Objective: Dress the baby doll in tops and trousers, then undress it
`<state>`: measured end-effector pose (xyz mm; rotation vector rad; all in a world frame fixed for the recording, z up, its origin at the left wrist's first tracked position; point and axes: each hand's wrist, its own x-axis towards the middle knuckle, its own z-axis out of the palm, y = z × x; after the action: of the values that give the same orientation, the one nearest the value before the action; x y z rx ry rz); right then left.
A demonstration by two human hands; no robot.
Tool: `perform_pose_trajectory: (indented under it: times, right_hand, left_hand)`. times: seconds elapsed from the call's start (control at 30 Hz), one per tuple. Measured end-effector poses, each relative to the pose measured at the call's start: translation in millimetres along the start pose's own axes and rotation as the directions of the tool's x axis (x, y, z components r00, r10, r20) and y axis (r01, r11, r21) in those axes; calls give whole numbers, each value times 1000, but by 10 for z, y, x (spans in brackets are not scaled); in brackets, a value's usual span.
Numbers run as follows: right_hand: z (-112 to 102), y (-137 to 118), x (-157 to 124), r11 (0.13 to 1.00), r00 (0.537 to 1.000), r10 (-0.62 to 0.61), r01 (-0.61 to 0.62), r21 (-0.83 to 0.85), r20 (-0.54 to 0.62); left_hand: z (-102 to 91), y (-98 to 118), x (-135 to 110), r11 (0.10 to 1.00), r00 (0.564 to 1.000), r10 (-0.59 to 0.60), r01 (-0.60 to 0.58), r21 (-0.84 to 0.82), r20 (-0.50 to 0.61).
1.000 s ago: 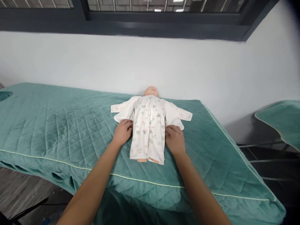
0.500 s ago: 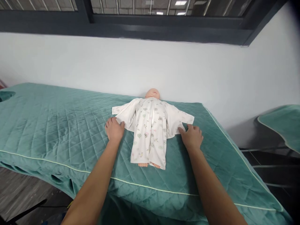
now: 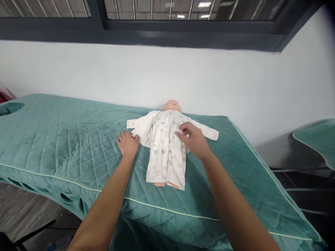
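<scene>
A baby doll lies on its back, head toward the wall, feet showing below a white printed baby gown. The gown covers its body, with both sleeves spread sideways. My left hand rests on the bed at the left edge of the gown, its thumb against the cloth below the sleeve and its fingers apart. Over the right side of the doll's chest hovers my right hand, thumb and index finger curved with a gap between them. It hides part of the gown's right side.
A green quilted cover with pale piping spreads over the bed. Behind stands a white wall beneath a dark window frame. Another green-covered piece with metal bars is at the right. A face hole is at far left.
My right hand has left the gown's right edge and moved left and up over the doll's chest. My left hand has stayed in place.
</scene>
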<state>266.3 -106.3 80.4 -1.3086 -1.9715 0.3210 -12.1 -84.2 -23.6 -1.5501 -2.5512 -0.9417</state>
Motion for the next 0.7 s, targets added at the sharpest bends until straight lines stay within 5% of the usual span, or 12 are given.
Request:
perform_pose_trajectory:
  times: [0.07, 0.13, 0.33, 0.57, 0.7]
  right_hand:
    - [70, -124, -30, 993, 981, -112, 115, -6, 156]
    - [122, -146, -77, 995, 979, -101, 99, 18, 176]
    - [143, -43, -156, 983, 995, -48, 31, 181, 85]
    - [45, 88, 74, 967, 950, 203, -156, 201, -239]
    - [81, 105, 362, 982, 965, 176, -160, 99, -192]
  left_hand:
    - [0, -2, -4, 1000, 1000, 0, 0, 3, -1]
    - [1, -3, -8, 1000, 1000, 9, -9, 4, 0]
    - [19, 1, -9, 1000, 1000, -15, 14, -14, -16]
    - [42, -2, -10, 1000, 999, 20, -19, 10, -32]
    - [8, 10, -15, 999, 999, 50, -50, -19, 7]
